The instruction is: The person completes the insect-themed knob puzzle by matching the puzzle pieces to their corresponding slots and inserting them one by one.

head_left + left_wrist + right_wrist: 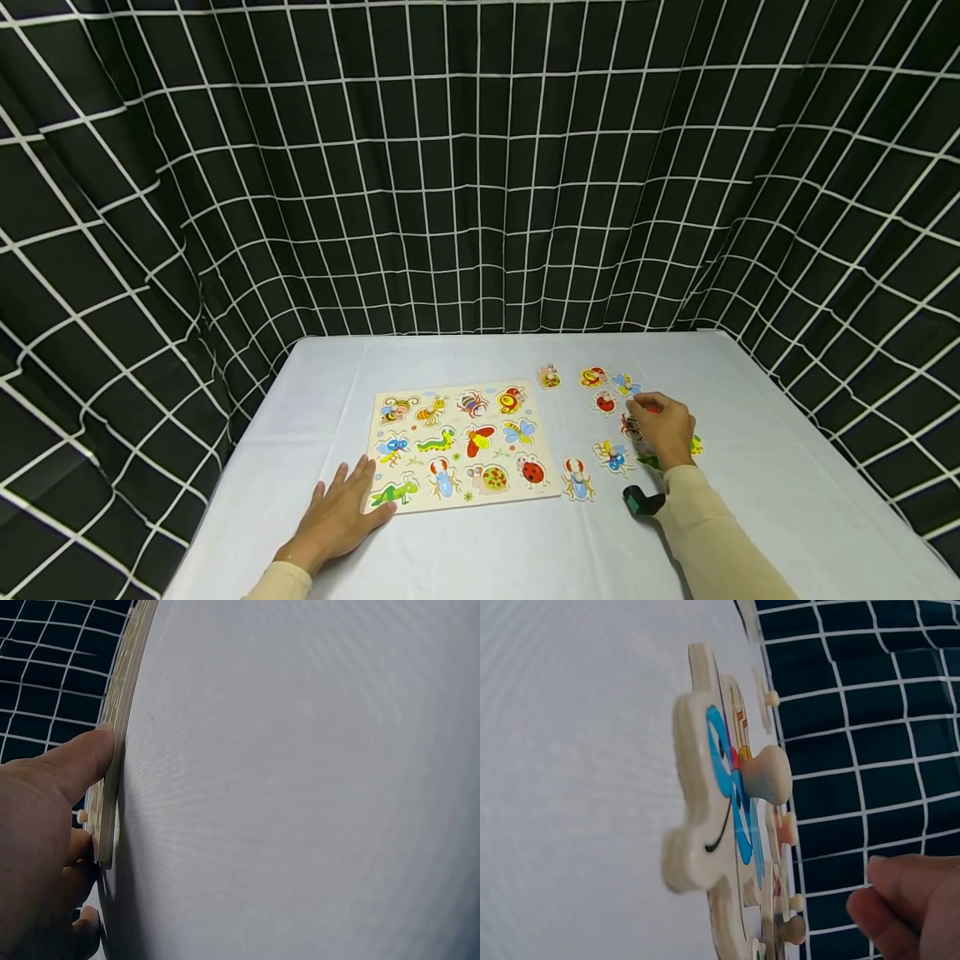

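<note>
A wooden puzzle board [465, 502] with several insect pictures lies left of centre. My left hand [337, 517] rests at its lower left corner, fingers spread; the left wrist view shows the thumb [86, 759] on the board's edge [112, 787]. Right of the board, my right hand [667, 427] hovers over loose knobbed insect pieces, fingers bent, beside a spider piece [630, 427] and partly covering a red piece [654, 408]. In the right wrist view its fingertips [876, 870] are apart from the pieces, with nothing visible between them. A blue-winged insect piece [731, 802] stands nearest that camera.
Around the right hand lie a ladybird [604, 403], a snail [549, 377], a stag beetle [577, 481] and several other pieces. A black strap-like device [642, 501] sits at the right wrist. Black gridded curtains [480, 167] surround the white table [465, 558].
</note>
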`<state>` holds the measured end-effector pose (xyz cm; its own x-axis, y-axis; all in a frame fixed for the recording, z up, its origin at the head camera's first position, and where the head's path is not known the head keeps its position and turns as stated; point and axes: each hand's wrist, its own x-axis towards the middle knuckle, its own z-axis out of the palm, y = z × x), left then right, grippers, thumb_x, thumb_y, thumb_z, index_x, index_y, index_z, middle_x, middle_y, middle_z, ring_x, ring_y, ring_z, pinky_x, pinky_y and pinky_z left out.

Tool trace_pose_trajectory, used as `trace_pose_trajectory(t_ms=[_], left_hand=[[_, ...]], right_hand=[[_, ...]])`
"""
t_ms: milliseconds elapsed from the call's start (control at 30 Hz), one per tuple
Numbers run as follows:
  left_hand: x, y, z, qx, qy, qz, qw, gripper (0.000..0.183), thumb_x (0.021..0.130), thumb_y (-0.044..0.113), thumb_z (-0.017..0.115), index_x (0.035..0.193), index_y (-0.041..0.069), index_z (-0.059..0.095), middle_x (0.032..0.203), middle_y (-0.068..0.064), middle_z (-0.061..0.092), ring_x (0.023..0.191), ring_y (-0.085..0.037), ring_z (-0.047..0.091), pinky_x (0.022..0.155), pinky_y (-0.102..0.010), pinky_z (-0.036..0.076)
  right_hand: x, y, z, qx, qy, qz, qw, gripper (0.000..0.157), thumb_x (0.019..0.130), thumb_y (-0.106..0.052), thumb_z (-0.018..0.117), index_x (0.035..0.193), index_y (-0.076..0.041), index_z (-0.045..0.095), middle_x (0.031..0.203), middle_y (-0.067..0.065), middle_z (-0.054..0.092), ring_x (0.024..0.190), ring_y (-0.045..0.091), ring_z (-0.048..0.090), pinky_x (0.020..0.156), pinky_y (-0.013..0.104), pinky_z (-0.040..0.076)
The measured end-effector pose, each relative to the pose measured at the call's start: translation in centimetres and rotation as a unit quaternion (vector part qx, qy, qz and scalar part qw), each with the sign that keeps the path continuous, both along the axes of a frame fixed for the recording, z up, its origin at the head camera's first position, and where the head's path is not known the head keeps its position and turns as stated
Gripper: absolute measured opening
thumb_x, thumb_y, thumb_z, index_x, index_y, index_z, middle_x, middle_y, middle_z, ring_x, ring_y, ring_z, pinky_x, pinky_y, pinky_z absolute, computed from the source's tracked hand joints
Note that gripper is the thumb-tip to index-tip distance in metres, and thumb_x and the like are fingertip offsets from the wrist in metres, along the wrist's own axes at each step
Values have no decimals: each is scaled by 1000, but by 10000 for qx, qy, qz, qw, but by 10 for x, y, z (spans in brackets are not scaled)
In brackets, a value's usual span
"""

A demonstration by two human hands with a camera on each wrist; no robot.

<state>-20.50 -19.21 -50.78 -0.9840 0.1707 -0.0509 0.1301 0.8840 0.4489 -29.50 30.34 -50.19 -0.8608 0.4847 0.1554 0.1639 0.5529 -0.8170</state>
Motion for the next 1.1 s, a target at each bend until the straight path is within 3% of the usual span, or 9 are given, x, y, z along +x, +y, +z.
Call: trace_pose_trajectory(t_ms=[133,467,700,1100], left_hand=[[0,0,-1,-17,26,-3,10000,86,88,56,60,147,-2,36,155,-15,27,140,-45,15,109,-65,4],[0,0,-2,5,82,-1,10000,85,88,54,61,146,-2,36,154,-16,27,140,-46,16,109,-65,5],[-1,1,-3,-10,60,37,10000,84,88,53,62,146,-2,37,154,-15,28,140,-45,16,109,-64,5],[-1,1,-3,-43,54,62,10000,85,88,55,62,146,-2,37,154,-16,28,139,-46,17,109,-65,5]], right_hand=[[2,1,-4,151,-91,-16,9998,26,89,-28,69,104,-7,73,104,14,69,111,38,46,92,53,35],[5,0,-9,568,-94,-26,9983,23,88,-22,69,97,-1,70,93,15,68,92,31,54,78,46,42],[8,3,-11,679,-390,88,9969,21,87,-22,70,95,-2,70,90,12,67,96,35,52,82,51,42],[6,2,-13,1233,-376,162,9915,18,84,-20,72,87,-2,69,89,14,65,86,33,56,73,48,45]])
